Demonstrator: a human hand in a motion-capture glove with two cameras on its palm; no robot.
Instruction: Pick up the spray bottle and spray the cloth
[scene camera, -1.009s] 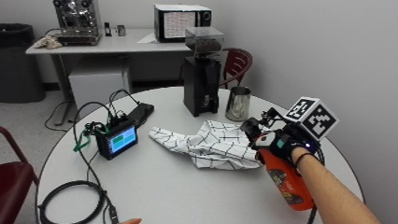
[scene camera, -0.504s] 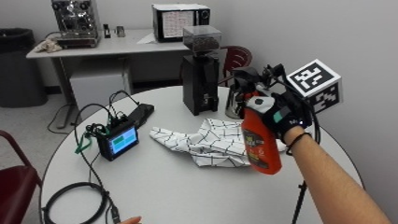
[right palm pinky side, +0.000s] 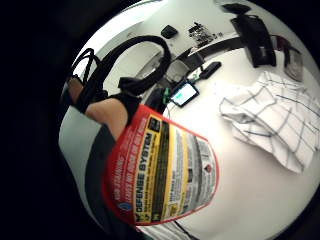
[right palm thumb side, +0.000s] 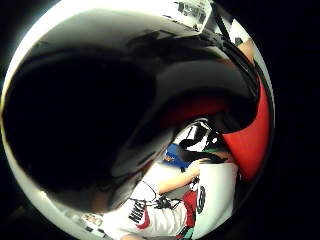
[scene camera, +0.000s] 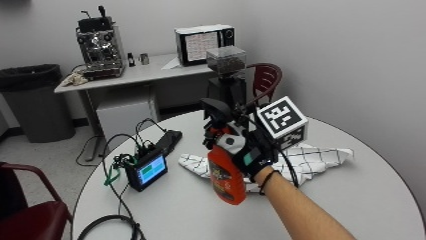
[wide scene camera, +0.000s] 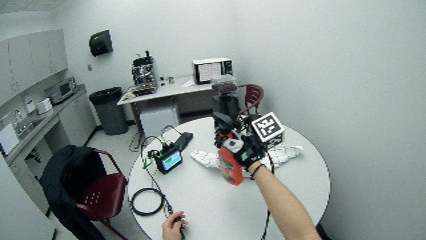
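Round white table (scene camera: 373, 200), small break room. Red spray bottle (scene camera: 226, 177) lifted clear of table, my gloved right hand (scene camera: 251, 150) curled round its neck. Rigid plastic, probably light, maybe slick; I'd hold neck, finger on trigger. Checked cloth (scene camera: 313, 160) just behind: soft, limp.

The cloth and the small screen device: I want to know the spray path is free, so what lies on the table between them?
In the outside view, only bare white table separates the checked cloth from the screen device.
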